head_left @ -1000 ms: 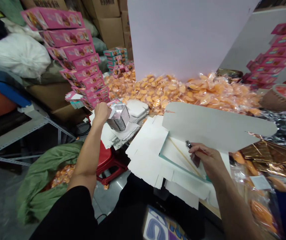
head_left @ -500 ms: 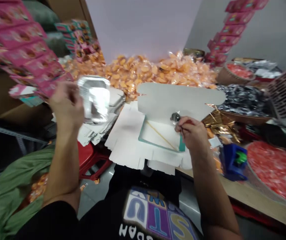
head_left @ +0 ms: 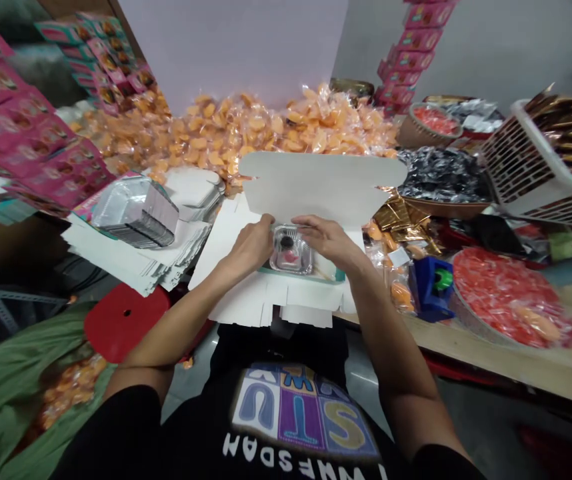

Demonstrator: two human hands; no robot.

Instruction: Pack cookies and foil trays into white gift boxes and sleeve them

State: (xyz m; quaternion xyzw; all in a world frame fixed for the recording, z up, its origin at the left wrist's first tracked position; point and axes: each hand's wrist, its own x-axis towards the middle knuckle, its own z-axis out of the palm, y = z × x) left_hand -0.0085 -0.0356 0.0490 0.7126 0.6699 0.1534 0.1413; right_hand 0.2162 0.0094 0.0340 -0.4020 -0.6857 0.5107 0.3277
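Observation:
A small silver foil tray (head_left: 292,268) lies inside an open white cardboard box (head_left: 323,175) with a teal edge, its lid raised at the back. A round black item (head_left: 286,243) and a small red one sit in the tray; their exact kind is too small to tell. My left hand (head_left: 252,248) is closed at the tray's left rim, fingertips near its upper left corner. Over the upper right rim is my right hand (head_left: 330,241), its fingers stretched out and apart. Part of the box floor is hidden by both hands and the tray.
Stacked foil trays (head_left: 139,210) stand at left beside flat white cartons (head_left: 151,260). Wrapped orange pieces (head_left: 236,130) are heaped behind the box. To the right are gold packets (head_left: 401,220), a blue tape dispenser (head_left: 432,287), a basket of red packets (head_left: 506,293) and black packets (head_left: 443,175).
My left hand has brought the foil tray from the left into the box. The small dark packet has left my right hand, and a dark item now sits in the tray. The view has shifted right.

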